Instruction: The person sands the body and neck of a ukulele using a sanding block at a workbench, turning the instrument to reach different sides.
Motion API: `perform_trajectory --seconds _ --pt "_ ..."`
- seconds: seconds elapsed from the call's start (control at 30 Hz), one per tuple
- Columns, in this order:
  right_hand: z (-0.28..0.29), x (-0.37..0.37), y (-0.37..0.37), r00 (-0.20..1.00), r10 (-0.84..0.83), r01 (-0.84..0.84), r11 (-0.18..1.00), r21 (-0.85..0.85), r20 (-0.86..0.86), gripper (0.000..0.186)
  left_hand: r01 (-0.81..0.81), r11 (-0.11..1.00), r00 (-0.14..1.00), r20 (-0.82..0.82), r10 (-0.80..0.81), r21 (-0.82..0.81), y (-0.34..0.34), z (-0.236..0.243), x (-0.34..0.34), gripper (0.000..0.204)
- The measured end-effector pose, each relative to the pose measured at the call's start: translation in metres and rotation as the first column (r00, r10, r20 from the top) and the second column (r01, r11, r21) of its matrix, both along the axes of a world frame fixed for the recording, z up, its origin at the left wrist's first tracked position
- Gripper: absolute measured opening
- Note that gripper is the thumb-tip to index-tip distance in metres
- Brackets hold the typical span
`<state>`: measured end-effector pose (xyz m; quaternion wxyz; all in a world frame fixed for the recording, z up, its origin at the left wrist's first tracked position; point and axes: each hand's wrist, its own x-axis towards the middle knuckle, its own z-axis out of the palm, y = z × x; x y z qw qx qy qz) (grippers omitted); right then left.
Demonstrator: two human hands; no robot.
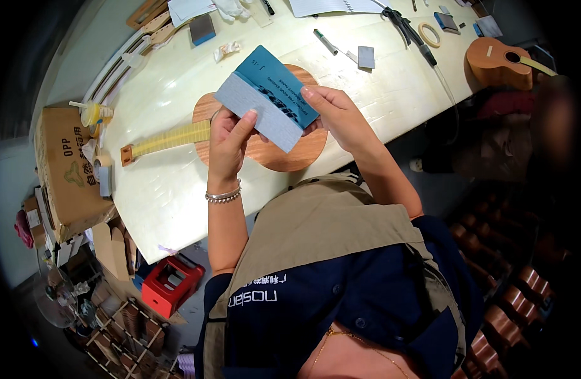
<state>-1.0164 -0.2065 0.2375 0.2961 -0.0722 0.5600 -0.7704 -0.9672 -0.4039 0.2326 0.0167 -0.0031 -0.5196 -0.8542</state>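
Observation:
Between my two hands I hold a sheet of sandpaper (265,101), partly folded, with its blue printed back and a grey strip along the near side both showing. My left hand (230,136) grips its lower left part, thumb on the grey strip. At the right end, my right hand (331,114) pinches it with the thumb on top. Under the sheet and my hands lies a small wooden ukulele (296,161) on the table, its middle hidden. Its neck (170,140), wrapped in yellowish tape, points left.
The pale table (158,208) carries a blue-grey sanding block (202,30), a pen (326,42), a small grey square (366,57), an air gun (404,28) and a tape roll (429,35). Another ukulele (498,63) lies far right. A cardboard box (69,170) stands left; a red stool (170,285) is below.

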Motion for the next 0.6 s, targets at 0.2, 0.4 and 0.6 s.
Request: perform_trajectory --seconds 0.2,0.4,0.6 --pt "-0.003 0.005 -0.006 0.922 -0.089 0.181 0.960 0.215 -0.377 0.023 0.039 0.999 0.986 0.162 -0.033 -0.030 -0.005 -0.008 -0.005 0.028" --pt "0.004 0.022 -0.014 0.740 0.014 0.340 0.855 0.391 -0.673 0.021 -0.162 0.941 0.972 0.113 0.204 -0.298 0.019 0.001 -0.011 0.028" --pt "-0.013 0.012 -0.006 0.749 0.009 0.337 0.855 0.393 -0.662 0.037 0.009 0.990 0.966 0.256 0.028 -0.141 0.017 0.008 -0.004 0.021"
